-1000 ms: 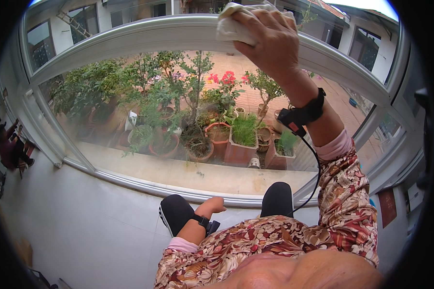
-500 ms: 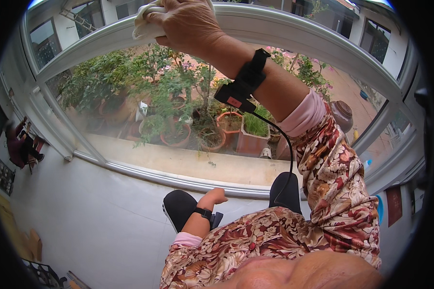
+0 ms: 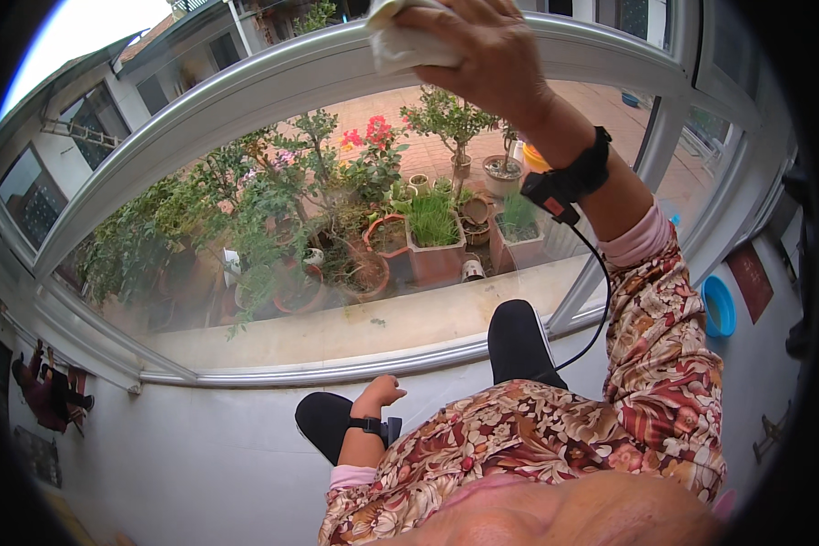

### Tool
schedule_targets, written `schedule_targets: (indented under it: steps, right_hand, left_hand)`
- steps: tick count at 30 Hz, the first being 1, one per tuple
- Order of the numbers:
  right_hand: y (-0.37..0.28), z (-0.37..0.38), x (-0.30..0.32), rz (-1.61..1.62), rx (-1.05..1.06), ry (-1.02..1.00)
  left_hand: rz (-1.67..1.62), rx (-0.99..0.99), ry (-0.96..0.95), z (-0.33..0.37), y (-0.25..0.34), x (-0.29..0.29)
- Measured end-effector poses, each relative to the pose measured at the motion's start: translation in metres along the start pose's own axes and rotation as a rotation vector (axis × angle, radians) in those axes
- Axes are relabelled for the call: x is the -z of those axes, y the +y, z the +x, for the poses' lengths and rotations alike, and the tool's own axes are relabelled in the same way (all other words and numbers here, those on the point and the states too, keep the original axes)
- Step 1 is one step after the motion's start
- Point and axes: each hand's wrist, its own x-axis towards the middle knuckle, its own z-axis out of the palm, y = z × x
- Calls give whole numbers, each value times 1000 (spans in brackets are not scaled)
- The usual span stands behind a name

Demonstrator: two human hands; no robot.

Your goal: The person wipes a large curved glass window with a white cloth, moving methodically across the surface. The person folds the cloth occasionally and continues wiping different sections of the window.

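My right hand [image 3: 491,55] is raised high at the top of the view, its fingers closed over a white cloth [image 3: 414,41]. The cloth is pressed against the upper edge of the white window rail [image 3: 291,73]. A black strap with a small box and a cable sits on my right wrist. My left hand [image 3: 380,391] hangs low in front of my body, above my black shoe [image 3: 323,423]. Nothing shows in it, but most of its fingers are hidden from above. A black band circles that wrist too.
Behind the window glass stand several potted plants [image 3: 432,223] on a paved yard. The window's bottom track [image 3: 282,375] runs along the pale floor [image 3: 200,446]. A blue basin [image 3: 718,307] is at the right. Another person [image 3: 50,391] sits at the far left.
My right hand has wiped the cloth rightward along the rail. The view has turned and shifted to the right, and the blue basin shows more fully. My left hand stays low.
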Motion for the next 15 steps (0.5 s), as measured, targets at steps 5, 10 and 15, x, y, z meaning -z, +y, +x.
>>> schedule_targets:
  steps: [5, 10, 15]
  right_hand:
    - [58, -61, 63, -97, -182, 50]
    - [121, -129, 105, -333, -259, 104]
    - [179, -181, 142, -448, -307, 138]
  left_hand:
    - [25, 2, -6, 16, -23, -11]
    - [58, 6, -35, 26, -30, -17]
    - [4, 107, -89, 31, -31, -16]
